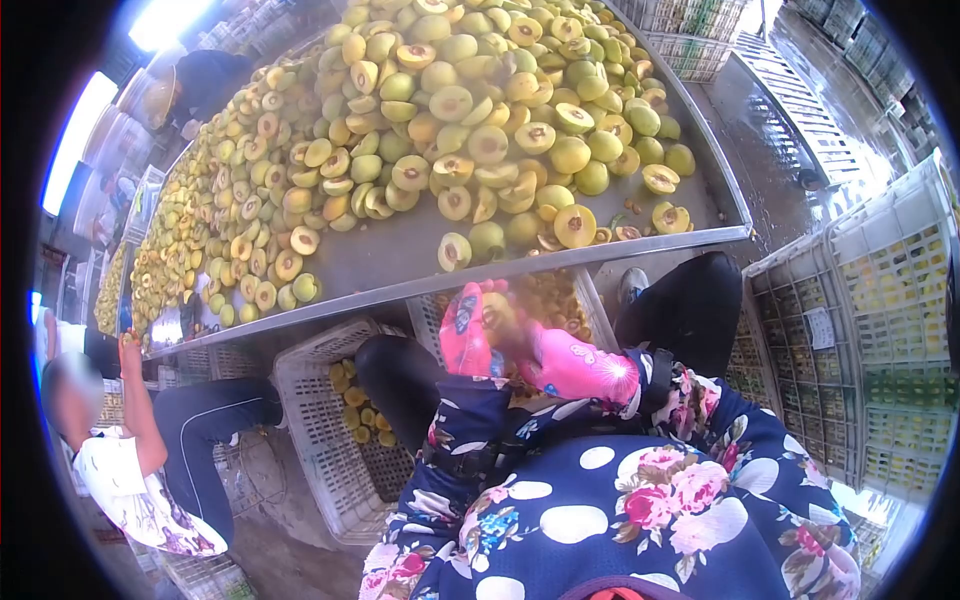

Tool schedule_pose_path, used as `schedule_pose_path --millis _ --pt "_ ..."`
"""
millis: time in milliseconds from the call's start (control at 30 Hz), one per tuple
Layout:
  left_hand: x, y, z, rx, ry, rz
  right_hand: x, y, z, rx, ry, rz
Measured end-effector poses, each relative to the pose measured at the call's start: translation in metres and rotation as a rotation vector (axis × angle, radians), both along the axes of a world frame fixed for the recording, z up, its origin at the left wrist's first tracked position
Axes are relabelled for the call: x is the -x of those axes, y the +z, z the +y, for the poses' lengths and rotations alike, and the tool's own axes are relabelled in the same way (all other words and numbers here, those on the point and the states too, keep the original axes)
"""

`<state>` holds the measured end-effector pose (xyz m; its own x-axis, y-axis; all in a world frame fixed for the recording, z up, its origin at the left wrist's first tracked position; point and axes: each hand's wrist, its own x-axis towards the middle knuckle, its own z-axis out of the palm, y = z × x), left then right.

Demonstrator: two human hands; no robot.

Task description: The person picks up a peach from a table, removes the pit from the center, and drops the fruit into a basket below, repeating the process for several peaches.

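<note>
A heap of halved yellow-green peaches [450, 104], many with brown centres showing, covers the metal table [370, 262] in front of me. My left hand [468, 325], in a pink patterned glove, is closed around a yellowish peach half [497, 316] just below the table's near edge. Close beside it is my right hand [548, 352], also in pink, its fingers smeared by motion. Whether the right fingers hold anything cannot be made out. Both hands hover over a white crate [428, 318] that has small yellow-brown pieces [555, 300] in it.
At my left knee stands a white plastic crate [310, 440] with several peach halves inside. Stacked crates [840, 330] rise on my right. A person [150, 450] sits to the left at the table, and another person [205, 85] is at the far side.
</note>
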<state>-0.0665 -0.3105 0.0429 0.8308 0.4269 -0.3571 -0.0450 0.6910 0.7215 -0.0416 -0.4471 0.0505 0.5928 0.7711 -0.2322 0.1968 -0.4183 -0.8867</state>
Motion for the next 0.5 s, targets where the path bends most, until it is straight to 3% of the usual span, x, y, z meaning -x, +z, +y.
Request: schedule_pose_path --millis 233,333,433,500 --pt "0.002 -0.030 0.010 -0.046 0.000 0.055 -0.005 -0.016 0.007 0.028 0.108 0.030" --pt "0.004 -0.027 0.010 -0.002 0.011 0.000 -0.010 0.005 0.006 0.005 0.020 0.694" --pt "0.005 -0.033 0.011 0.015 0.026 -0.052 -0.013 0.000 0.008 -0.016 0.011 0.857" --pt "0.007 -0.041 0.013 -0.002 0.047 0.005 -0.015 0.004 0.009 -0.007 0.067 0.803"
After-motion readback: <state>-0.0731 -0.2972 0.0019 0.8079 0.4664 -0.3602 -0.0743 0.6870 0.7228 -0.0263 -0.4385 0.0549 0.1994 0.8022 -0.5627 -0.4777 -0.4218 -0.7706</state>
